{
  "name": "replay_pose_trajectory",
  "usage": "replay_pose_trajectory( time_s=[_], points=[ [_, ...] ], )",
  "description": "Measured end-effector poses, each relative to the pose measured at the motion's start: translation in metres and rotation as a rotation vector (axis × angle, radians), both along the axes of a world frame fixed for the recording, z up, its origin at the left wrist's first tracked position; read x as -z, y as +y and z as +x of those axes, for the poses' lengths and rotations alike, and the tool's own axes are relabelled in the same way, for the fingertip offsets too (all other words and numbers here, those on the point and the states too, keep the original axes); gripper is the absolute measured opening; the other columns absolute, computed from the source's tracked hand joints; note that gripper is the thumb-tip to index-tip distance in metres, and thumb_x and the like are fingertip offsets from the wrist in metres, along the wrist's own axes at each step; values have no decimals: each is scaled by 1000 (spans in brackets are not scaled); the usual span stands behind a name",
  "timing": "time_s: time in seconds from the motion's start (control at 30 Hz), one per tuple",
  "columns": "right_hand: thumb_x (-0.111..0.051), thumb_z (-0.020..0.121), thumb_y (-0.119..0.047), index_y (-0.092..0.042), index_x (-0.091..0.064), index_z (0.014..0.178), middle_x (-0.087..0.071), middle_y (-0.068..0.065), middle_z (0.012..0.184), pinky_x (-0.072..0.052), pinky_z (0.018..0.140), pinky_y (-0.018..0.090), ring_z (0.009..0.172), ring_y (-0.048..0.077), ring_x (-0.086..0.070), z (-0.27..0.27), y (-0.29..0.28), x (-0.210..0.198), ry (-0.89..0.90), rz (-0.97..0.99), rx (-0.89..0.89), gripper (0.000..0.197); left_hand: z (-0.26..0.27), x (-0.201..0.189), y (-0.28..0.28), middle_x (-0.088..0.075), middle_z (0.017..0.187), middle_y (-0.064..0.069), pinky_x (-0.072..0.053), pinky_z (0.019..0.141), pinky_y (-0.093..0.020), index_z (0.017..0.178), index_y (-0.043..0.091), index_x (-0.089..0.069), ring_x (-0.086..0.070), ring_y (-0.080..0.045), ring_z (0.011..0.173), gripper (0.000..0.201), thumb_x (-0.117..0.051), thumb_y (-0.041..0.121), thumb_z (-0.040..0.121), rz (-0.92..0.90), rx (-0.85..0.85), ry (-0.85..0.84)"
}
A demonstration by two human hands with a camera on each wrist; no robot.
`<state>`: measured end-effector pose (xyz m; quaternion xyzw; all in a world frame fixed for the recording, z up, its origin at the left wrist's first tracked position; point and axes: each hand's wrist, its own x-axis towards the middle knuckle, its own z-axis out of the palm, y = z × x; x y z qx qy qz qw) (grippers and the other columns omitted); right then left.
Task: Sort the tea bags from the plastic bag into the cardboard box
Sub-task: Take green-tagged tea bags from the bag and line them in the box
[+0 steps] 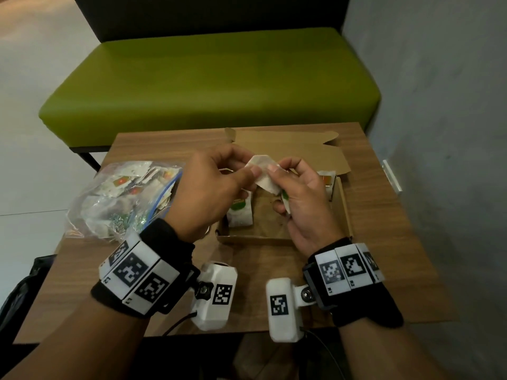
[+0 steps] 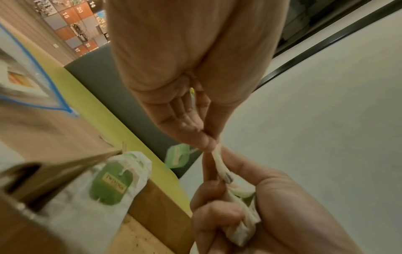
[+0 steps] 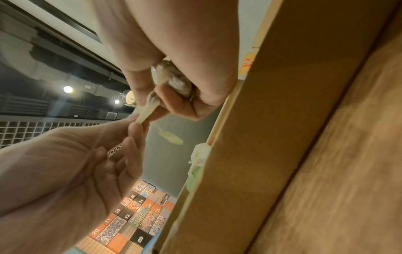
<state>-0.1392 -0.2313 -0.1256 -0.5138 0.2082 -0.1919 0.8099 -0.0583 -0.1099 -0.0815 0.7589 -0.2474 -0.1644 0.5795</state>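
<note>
Both hands hold one white tea bag [image 1: 264, 172] above the open cardboard box [image 1: 344, 209]. My left hand [image 1: 248, 167] pinches its upper left end between thumb and forefinger [image 2: 206, 141]. My right hand [image 1: 278, 170] pinches the other side, and its curled fingers [image 2: 217, 214] grip the bag's bunched lower part [image 3: 176, 82]. A green tag [image 2: 177, 158] dangles below the hands. In the box lie a tea bag with a green label [image 1: 240, 212] and one with an orange label [image 1: 326, 179]. The clear plastic bag [image 1: 123, 198], full of tea bags, lies left of the box.
The box sits on a small wooden table [image 1: 384, 242], its lid flap [image 1: 288, 146] folded back flat. A green bench [image 1: 214, 78] stands behind the table and a grey wall [image 1: 452, 133] runs along the right. A dark object [image 1: 24, 283] is at the lower left.
</note>
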Motion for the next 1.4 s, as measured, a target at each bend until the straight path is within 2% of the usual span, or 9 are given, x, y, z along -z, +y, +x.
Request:
replay_pose_trajectory(
  time_s=[0.17, 0.33, 0.43, 0.57, 0.77, 0.87, 1.03, 1.17, 1.4],
  points=[
    [-61, 96, -4, -16, -59, 115, -70, -1, 90, -39, 46, 11, 56, -2, -56, -5, 0, -3, 28, -148, -165, 22, 9, -6, 2, -69, 76, 3, -44, 52, -14, 93, 19, -72, -60, -5, 61, 5, -67, 18, 92, -59, -58, -119],
    [-59, 100, -16, -14, -67, 96, -60, -3, 69, -37, 49, 8, 53, -2, -49, -5, 3, -1, 63, -302, -195, 9, 15, -9, 5, -66, 79, 4, -42, 54, -12, 94, 18, -69, -55, -2, 64, 6, -64, 21, 95, -82, -96, -133],
    [-65, 96, -17, -17, -67, 96, -65, -10, 81, -49, 66, 19, 74, 2, -59, -2, 5, 0, 80, -363, -135, 2, 14, -9, 5, -67, 79, 4, -42, 56, -13, 90, 19, -68, -55, -3, 65, 9, -63, 24, 95, -73, -78, -125],
    [-71, 89, -12, -28, -60, 119, -65, -3, 116, -56, 91, 38, 112, 11, -60, 0, 3, 2, 61, -395, -55, 36, 13, -10, 4, -66, 80, -8, -44, 56, -14, 89, 13, -68, -55, -7, 66, 14, -63, 25, 95, -30, -19, -124],
    [-57, 102, -20, -18, -67, 92, -59, -24, 60, -40, 51, 7, 57, -7, -55, 0, -1, -4, -2, -410, -151, 14, 17, -12, 6, -67, 82, -9, -47, 57, -15, 88, 17, -69, -59, -12, 72, 8, -64, 20, 94, -47, -26, -95],
    [-62, 99, -24, -17, -70, 93, -65, -14, 73, -40, 49, 8, 57, -7, -55, -2, 0, -6, 22, -437, -223, 12, 18, -11, 7, -68, 87, -6, -55, 62, -25, 88, 18, -67, -65, -18, 78, 8, -63, 20, 95, -82, -52, -86],
    [-65, 97, -31, -20, -75, 88, -71, -4, 84, -41, 62, 19, 63, -5, -58, -2, -1, -5, 107, -560, -214, 17, 20, -12, 9, -67, 87, 3, -50, 58, -18, 88, 24, -64, -61, -8, 74, 9, -62, 25, 96, -66, -146, -229],
    [-63, 98, -28, -22, -76, 86, -75, -2, 91, -51, 91, 31, 92, 8, -67, -1, 2, -7, 83, -600, -233, 19, 25, -8, 11, -68, 91, -3, -57, 72, -37, 92, 21, -63, -66, -21, 83, 11, -60, 30, 97, -24, -209, -305],
    [-61, 100, -32, -27, -74, 78, -73, -8, 92, -50, 98, 46, 101, 14, -65, 3, 6, -4, 108, -586, -248, 26, 20, -12, 9, -68, 83, -11, -59, 78, -45, 90, 14, -57, -70, -23, 79, 13, -54, 22, 101, -192, -91, -79]
  ],
)
